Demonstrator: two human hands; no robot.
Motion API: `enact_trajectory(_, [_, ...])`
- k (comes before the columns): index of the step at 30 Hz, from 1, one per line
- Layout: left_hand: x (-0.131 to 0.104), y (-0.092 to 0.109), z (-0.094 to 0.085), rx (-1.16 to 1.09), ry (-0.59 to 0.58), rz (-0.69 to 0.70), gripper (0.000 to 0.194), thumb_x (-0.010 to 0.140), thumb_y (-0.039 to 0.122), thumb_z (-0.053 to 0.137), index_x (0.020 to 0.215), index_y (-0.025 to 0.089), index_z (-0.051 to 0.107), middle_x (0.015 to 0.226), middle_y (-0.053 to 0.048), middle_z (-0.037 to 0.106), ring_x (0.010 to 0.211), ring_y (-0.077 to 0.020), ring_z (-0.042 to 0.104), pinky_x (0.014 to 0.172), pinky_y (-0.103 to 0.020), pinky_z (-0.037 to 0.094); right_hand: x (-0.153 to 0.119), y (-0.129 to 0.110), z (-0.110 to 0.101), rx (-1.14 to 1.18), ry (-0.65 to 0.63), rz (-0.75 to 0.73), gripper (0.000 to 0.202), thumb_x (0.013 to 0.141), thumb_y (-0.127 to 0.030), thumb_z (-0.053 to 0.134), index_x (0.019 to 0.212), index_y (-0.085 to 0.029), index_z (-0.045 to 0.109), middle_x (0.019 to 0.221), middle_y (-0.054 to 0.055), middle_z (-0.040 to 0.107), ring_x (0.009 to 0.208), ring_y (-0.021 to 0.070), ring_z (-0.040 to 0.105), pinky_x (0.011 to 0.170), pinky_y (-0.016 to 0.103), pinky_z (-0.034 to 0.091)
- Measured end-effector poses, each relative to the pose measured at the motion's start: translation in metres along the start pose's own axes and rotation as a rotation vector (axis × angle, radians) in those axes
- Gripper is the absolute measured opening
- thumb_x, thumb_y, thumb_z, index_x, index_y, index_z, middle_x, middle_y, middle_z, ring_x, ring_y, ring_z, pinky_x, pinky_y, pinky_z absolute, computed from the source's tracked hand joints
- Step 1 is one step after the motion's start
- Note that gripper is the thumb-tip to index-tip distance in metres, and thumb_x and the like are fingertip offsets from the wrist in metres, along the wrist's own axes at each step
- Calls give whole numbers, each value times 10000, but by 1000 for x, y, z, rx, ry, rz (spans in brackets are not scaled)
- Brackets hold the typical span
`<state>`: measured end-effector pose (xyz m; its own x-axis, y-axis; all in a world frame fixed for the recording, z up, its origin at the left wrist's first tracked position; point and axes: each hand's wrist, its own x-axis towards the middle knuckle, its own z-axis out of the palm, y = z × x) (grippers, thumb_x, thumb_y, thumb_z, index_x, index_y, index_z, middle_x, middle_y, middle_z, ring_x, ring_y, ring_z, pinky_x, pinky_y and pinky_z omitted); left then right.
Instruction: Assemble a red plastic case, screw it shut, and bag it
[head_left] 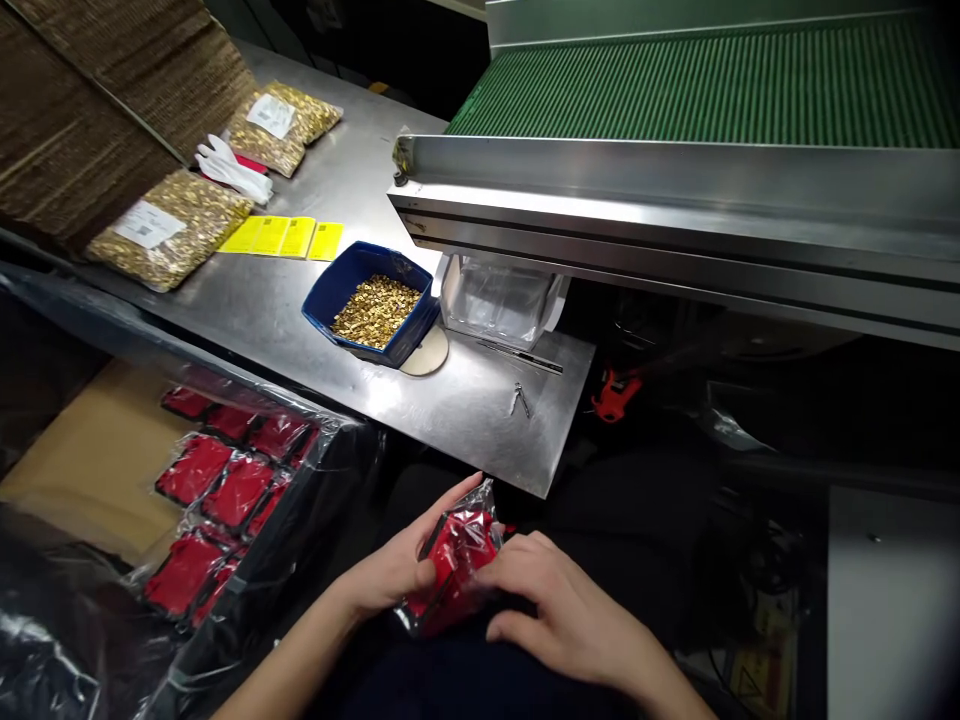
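Note:
Low in the head view, my left hand (401, 565) is wrapped round a red item in a clear plastic bag (457, 560), with the thumb on its near face. My right hand (551, 600) is at the bag's right side, its fingers bent against the plastic and the thumb apart from it. Whether the right fingertips pinch the bag I cannot tell. Up on the metal table stands a blue bin (319, 300) of small brass-coloured parts (379, 310). A small metal piece (519, 400) lies near the table's right corner.
At lower left is a plastic-lined box (90, 450) with several bagged red items (236, 490). Bags of brass parts (169, 225), yellow labels (285, 237) and white gloves (232, 172) lie on the metal table (360, 395). A green conveyor (675, 85) crosses the upper right.

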<state>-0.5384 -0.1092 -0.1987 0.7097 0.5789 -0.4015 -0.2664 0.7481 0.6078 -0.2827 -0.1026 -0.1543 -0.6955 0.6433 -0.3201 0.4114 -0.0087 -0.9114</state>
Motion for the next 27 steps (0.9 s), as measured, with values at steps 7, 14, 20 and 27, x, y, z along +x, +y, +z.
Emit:
enact_trajectory(7, [1, -4, -8, -37, -81, -8, 1140, 729, 725, 798, 1633, 269, 276, 1614, -192, 458, 1469, -395, 459, 1243, -578, 274, -8, -1, -33, -285, 300, -140, 86, 1008, -255, 649, 994, -291, 726, 824, -6, 757, 812, 199, 648, 794, 357, 469])
enact_trajectory(14, [10, -14, -16, -27, -200, 34, 1067, 806, 713, 742, 1638, 244, 266, 1674, -182, 344, 1552, -416, 284, 1262, -582, 210, 4, -1, -19, -79, 248, 17, 932, 823, -427, 859, 1588, -322, 337, 1608, 101, 410, 1410, 294, 495, 1157, 424, 447])
enact_trajectory(20, [4, 3, -11, 222, -194, -67, 912, 808, 711, 737, 1527, 220, 467, 1349, -125, 626, 1217, -333, 597, 1099, -463, 436, 23, -11, -15, -20, 85, -71, 275, 1043, -214, 545, 1257, -322, 678, 1068, 16, 716, 958, 165, 695, 852, 261, 545])
enact_trajectory(27, [-51, 54, -7, 174, -170, -159, 807, 592, 467, 962, 1297, 211, 664, 1075, -48, 671, 871, -210, 611, 762, -300, 525, 33, -14, -26, 176, 364, -12, 218, 984, -403, 640, 861, -256, 745, 780, 11, 709, 670, 152, 693, 595, 190, 539])
